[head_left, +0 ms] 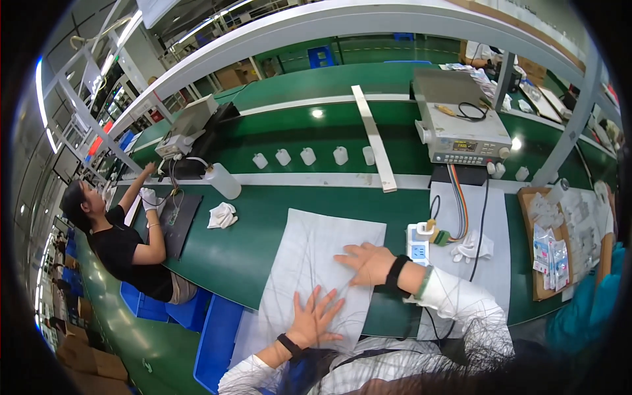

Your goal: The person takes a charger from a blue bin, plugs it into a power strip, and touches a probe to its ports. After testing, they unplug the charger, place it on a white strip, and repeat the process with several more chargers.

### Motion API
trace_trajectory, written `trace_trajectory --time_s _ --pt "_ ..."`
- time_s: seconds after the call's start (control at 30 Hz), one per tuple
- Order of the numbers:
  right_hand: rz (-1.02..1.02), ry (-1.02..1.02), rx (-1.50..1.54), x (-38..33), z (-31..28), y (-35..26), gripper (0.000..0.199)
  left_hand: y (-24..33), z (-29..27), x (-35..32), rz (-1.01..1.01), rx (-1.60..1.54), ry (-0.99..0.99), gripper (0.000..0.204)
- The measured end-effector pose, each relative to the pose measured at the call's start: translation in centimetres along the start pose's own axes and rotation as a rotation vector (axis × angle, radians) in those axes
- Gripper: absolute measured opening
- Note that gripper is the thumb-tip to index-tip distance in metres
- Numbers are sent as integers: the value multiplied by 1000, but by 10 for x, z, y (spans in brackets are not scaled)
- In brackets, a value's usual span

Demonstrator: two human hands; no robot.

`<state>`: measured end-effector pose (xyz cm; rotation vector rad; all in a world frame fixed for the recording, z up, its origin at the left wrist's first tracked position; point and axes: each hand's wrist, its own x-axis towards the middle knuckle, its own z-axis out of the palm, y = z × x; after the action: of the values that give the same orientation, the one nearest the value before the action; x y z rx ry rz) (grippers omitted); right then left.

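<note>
Both of my hands rest on a white sheet (309, 243) that lies over the green bench and hangs past its near edge. My left hand (314, 319) is spread on the lower part of the sheet, fingers apart. Further up and to the right, my right hand (366, 263) lies palm down near the sheet's right edge, its fingers stretched out and holding nothing. Just right of that hand stands a white power strip (419, 242) with a plug in its top. A white glove (474, 245) lies on a second pale sheet (495, 289) beyond the strip.
A test instrument (461, 128) with ribbon cable stands at the back right. Small white containers (308, 156) line the back, near a white bar (374, 141). A bottle (222, 181) and crumpled gloves (222, 216) are left. A co-worker (125, 243) sits there. A cardboard tray (546, 243) is right.
</note>
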<state>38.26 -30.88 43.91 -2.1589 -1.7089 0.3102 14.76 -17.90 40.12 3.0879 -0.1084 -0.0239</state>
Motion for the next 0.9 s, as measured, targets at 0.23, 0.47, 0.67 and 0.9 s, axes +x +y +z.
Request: trace_trajectory --time_s 0.23,0.47,0.67,0.9 --pt "35 -165 -158 25 3 16 70 -16 0 -27 -49 75 19 75" --pt "-6 -279 -182 53 -14 16 72 -6 51 -23 -129 273 410 59" --pt "-123 -253 66 110 -18 77 71 24 30 -30 -272 130 210 67" --pt "494 210 -374 163 -60 155 55 -7 24 9 -141 8 134 73"
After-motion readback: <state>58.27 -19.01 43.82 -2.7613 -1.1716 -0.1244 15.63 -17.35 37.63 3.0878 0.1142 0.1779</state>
